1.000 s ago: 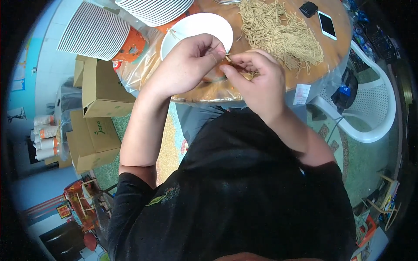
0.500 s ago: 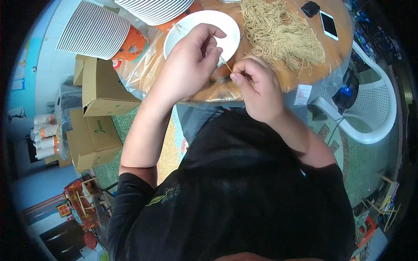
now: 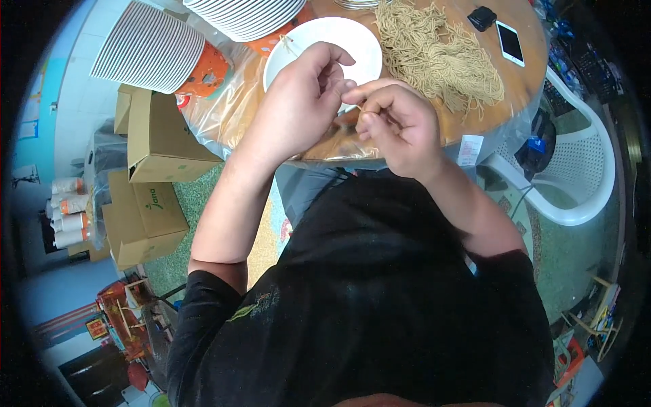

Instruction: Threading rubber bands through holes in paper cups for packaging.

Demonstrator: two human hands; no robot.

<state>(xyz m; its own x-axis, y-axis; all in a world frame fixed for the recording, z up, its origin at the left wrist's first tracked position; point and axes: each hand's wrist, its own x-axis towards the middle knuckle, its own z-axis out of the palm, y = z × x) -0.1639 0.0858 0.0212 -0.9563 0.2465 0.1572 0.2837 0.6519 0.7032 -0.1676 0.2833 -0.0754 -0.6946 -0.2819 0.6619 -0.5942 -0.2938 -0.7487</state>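
Observation:
My left hand [image 3: 305,98] has its fingers curled over the near side of a round white container [image 3: 366,41], closed on a thin tan cord. Right beside it, my right hand [image 3: 400,125] pinches the same cord [image 3: 359,107], with its index finger reaching to the left fingertips. Only a short bit of cord shows between the hands. A small knotted piece of cord [image 3: 286,44] sits at the container's far left rim. Behind my right hand lies a loose heap of tan cords [image 3: 444,57].
Two leaning stacks of orange paper tubs with white rims [image 3: 152,47] [image 3: 247,17] stand at the table's far left. A phone [image 3: 510,44] and a small black object [image 3: 482,16] lie far right. Open cardboard boxes [image 3: 166,136] stand left, a white plastic chair [image 3: 576,214] right.
My right hand has moved slightly up and left, its index finger now meeting the left fingertips. Less cord shows between the hands.

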